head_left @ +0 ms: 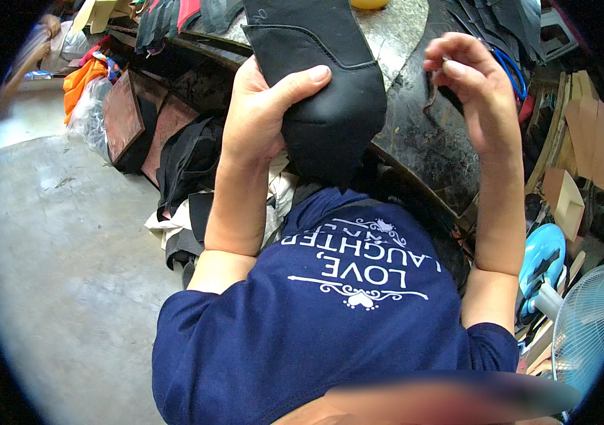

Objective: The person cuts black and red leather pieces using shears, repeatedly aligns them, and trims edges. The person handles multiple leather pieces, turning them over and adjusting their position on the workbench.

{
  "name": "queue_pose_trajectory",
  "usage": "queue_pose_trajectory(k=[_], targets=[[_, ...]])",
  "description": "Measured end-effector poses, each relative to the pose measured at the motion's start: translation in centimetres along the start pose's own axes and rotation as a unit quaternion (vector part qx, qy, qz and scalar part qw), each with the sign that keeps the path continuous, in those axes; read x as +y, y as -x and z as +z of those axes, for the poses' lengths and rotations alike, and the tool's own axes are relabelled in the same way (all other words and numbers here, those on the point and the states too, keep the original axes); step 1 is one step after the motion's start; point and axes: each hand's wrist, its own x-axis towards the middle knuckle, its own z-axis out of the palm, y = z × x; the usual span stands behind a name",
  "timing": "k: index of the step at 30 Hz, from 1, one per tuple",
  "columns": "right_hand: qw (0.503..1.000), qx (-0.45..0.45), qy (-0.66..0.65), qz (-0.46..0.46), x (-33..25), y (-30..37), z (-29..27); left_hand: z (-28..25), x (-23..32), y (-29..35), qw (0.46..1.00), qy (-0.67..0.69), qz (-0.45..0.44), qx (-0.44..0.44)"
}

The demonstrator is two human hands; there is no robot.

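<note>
At twelve o'clock from the shirt (316,333), and nearest to it, the black piece's (334,106) pointed lower end hangs free. At eleven, the left hand (263,106) grips the piece by its side, thumb flat on the face; the other fingers are hidden behind it. That one-sided hold seems the main weakness: if the thumb slackens, the piece could swing round or slide down toward the lap. Hard pressure there might also crease the material below its stitched line.

Toward one o'clock, the right hand (472,88) is apart from the piece, fingers curled and thumb close to the fingertips, a narrow pinch. I cannot tell whether it holds something small; if so, that could drop and be lost among the clutter. Beneath, the dark desk (415,152) would hide a dark scrap, and its edge, near the piece's lower end, could scuff it.

Farther out at one, a blue loop (518,78) beside the right wrist could catch a reaching hand. Between three and four, the fan (589,326), if running, might blow light offcuts about.
</note>
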Motion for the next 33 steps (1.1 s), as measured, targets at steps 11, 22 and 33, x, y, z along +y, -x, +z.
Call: queue_pose_trajectory(k=[11, 22, 33], targets=[[0.992, -0.107, 0.005, 0.059, 0.0, 0.3, 2.4, 0.1, -0.1, 0.1, 0.998, 0.014, -0.053, -0.027], [0.993, -0.088, 0.082, -0.003, 0.7, -0.2, 2.0, 0.4, 0.3, 0.5, 0.988, -0.15, -0.022, -0.038], [0.99, -0.118, -0.019, 0.074, 1.1, 0.2, 3.3, 0.4, 0.5, 0.5, 0.994, -0.103, -0.025, -0.014]])
